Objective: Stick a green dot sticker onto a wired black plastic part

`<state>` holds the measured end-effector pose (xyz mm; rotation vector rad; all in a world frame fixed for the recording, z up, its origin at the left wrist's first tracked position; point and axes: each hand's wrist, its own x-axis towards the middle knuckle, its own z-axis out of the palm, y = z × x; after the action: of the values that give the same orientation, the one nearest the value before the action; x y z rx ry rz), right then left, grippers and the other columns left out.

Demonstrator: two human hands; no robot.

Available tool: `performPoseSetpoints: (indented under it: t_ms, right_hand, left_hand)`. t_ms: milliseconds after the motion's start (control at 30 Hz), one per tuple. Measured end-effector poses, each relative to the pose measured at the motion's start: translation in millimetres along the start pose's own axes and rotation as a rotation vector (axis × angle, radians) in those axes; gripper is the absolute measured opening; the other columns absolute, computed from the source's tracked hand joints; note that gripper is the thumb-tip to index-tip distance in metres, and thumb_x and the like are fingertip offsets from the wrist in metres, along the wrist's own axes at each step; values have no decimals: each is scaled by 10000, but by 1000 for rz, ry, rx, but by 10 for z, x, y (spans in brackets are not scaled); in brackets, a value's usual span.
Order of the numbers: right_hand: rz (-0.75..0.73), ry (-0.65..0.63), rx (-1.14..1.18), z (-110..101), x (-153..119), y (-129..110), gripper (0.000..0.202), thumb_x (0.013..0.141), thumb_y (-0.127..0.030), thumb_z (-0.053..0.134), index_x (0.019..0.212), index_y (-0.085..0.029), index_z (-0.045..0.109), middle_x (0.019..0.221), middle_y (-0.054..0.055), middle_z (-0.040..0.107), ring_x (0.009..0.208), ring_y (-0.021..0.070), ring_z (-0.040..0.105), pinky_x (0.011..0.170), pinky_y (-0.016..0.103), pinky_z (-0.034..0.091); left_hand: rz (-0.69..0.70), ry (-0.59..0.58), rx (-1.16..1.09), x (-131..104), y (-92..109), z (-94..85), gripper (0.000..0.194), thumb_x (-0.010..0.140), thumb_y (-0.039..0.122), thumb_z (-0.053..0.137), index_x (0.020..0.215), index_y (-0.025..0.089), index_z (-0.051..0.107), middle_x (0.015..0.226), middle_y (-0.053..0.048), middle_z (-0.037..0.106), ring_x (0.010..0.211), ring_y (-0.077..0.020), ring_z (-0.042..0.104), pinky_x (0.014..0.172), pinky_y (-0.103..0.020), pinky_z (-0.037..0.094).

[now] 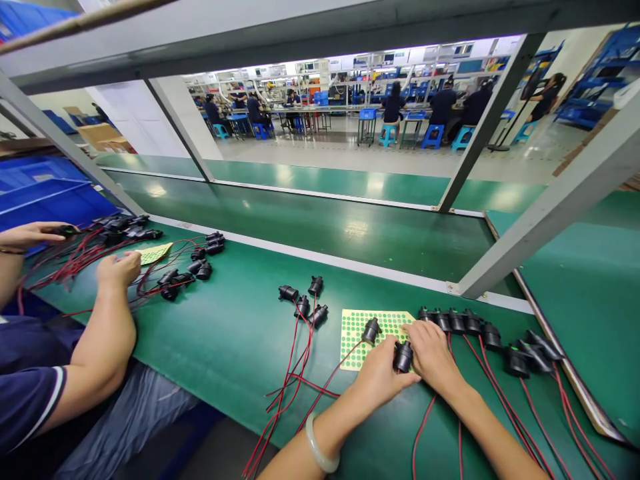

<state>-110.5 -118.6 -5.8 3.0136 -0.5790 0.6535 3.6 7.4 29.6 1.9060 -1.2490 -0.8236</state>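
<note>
My left hand (383, 370) holds a small black pump-like part (403, 357) with wires, fingers and thumb around its sides. Close against it on the right is my right hand (431, 352), fingers drawn together near the part and the edge of the sticker sheet; what they pinch, if anything, is hidden. Beneath lies a pale yellow sheet of round green stickers (353, 340). Another black part (371, 331) rests on that sheet. To the right stands a row of similar black parts (457, 321), with red and dark wires trailing toward me.
Several more parts (303, 307) lie left of the sheet on the green bench (225, 340). A co-worker's hands (117, 270) are farther left, beside a wire heap (75, 263) and blue bins (45, 200). A grey frame post (540, 180) rises at right.
</note>
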Motion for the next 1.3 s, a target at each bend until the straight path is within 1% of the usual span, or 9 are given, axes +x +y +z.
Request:
performPoseSetpoints:
  t_ms: [133, 333, 533, 700, 833, 933, 1000, 1133, 1300]
  right_hand:
    - [18, 22, -31, -59, -40, 90, 224, 940, -187, 374, 1012, -194, 586, 1012, 84, 615, 1090, 257, 505, 1002, 442, 293]
    - [3, -14, -64, -103, 7, 126, 200, 956, -235, 395, 924, -206, 590, 1034, 74, 592, 1143, 271, 473, 991, 445, 300]
    - [-14, -54, -79, -79, 130, 111, 220, 929, -186, 395, 831, -183, 592, 1039, 104, 589, 1212, 312, 433, 994, 475, 309]
    - [-56, -100, -64, -65, 156, 137, 203, 912, -144, 398, 830, -164, 582, 1053, 118, 590, 1227, 332, 417, 996, 500, 314]
    - [-133, -162, -27, -91, 184, 143, 262, 781, 8, 380, 860, -152, 571, 1093, 119, 583, 1265, 309, 390, 1019, 470, 318]
    - [-162, -179, 3, -101, 189, 148, 327, 727, 42, 363, 894, -155, 564, 1123, 121, 573, 1285, 300, 374, 996, 449, 349]
    - [-165, -174, 26, -97, 172, 156, 297, 777, 12, 365, 904, -171, 561, 1137, 112, 568, 1293, 295, 369, 965, 436, 375]
    - [-154, -148, 77, -81, 113, 176, 203, 920, -146, 385, 972, -197, 575, 1114, 102, 578, 1251, 287, 417, 932, 437, 399]
    - [-133, -138, 127, -70, 78, 165, 227, 948, -187, 377, 980, -206, 601, 1067, 90, 606, 1208, 265, 470, 940, 426, 406]
  left_hand:
    - [6, -24, 44, -8, 4, 0, 505, 647, 353, 805, 1012, 188, 497, 945, -37, 620, 837, -223, 583, 700, -289, 421]
    - [34, -91, 114, -41, 10, 13, 508, 682, 352, 781, 1057, 172, 490, 1009, -86, 640, 891, -270, 608, 731, -334, 456]
    - [33, -109, 141, -44, -9, 16, 460, 692, 364, 768, 1008, 172, 494, 991, -82, 646, 890, -274, 615, 711, -329, 461]
    - [50, -100, 137, -38, -27, 35, 453, 698, 366, 765, 1006, 173, 494, 998, -84, 643, 901, -278, 615, 714, -331, 459]
    - [57, -90, 139, -33, -38, 54, 432, 694, 359, 769, 975, 181, 494, 1000, -76, 640, 898, -271, 614, 719, -327, 456]
    - [49, -95, 140, -34, -44, 62, 440, 693, 361, 770, 982, 177, 493, 997, -79, 640, 896, -273, 615, 718, -331, 460]
    - [51, -93, 136, -36, -48, 65, 453, 693, 363, 771, 996, 172, 495, 1000, -84, 642, 905, -278, 617, 727, -338, 467]
    - [70, -97, 120, -36, -53, 66, 491, 690, 357, 777, 1043, 154, 504, 1043, -103, 640, 946, -294, 618, 772, -362, 482]
    - [87, -105, 90, -31, -41, 33, 480, 697, 332, 771, 1063, 150, 520, 1070, -107, 639, 976, -298, 618, 814, -377, 486]
